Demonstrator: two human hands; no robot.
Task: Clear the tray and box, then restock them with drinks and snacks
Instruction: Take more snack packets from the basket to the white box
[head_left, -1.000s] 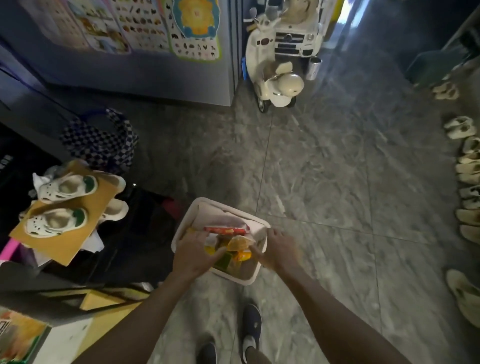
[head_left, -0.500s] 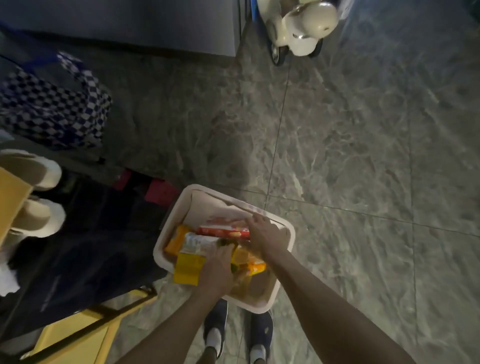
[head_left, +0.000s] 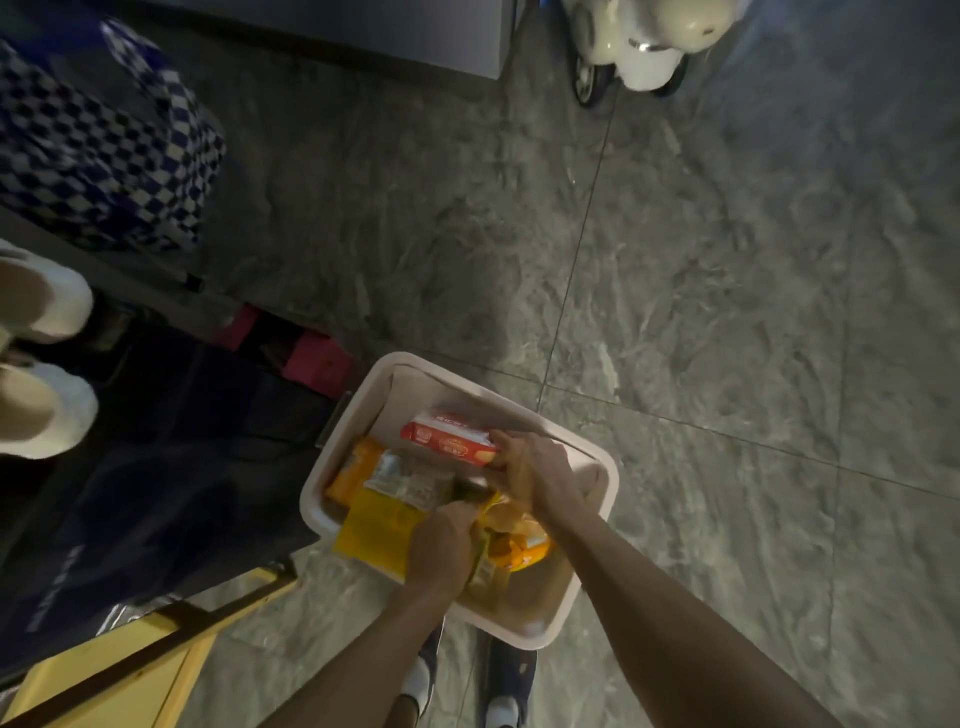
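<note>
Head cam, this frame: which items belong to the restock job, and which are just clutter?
Job:
white tray
red box, gripped by the right hand
yellow packet
orange snack bag
left hand, among the packets

Lying about:
toy scooter
checkered bag
white shoes

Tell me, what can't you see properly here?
Head view:
- left hand: its own back hides its grip.
- red box: print blurred; right hand covers one end.
- scooter: cut off by the top edge.
- shoes: cut off by the left edge.
</note>
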